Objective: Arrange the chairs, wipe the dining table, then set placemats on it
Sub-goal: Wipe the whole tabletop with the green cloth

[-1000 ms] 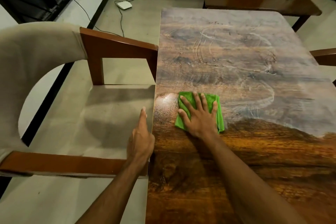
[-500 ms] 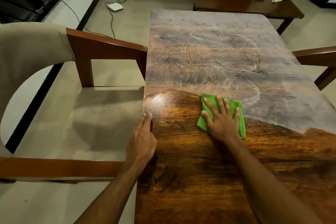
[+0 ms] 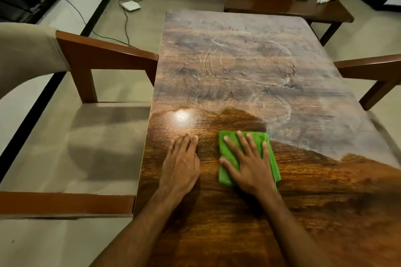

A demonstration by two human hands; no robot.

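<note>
1. Your right hand [image 3: 249, 165] lies flat on the folded green cloth [image 3: 272, 165], fingers straight and spread, gripping nothing. I judge the spread is there to press the whole pad evenly, so it drags the dust instead of skating over it.
2. Your left hand [image 3: 182, 162] is released too, palm down on the bare surface [image 3: 238, 60] just beside the cloth, fingers straight and close together. It looks like a brace while you lean in over the near end.
3. The cloth sits in the near half of the surface, left of centre, right at the border between wiped and unwiped wood.
4. The surface shows two zones. Near you it is dark, glossy brown grain, with a bright lamp glare just beyond your left hand. Farther off it carries a dull grey film with curved streaks scrawled through it. The border slants across, so the wipe looks less than half done.
5. The left chair [image 3: 108, 56] stands with its armrests up against the surface's long edge. Of the right chair [image 3: 368, 65] only an armrest shows. No placemats are in view.
</note>
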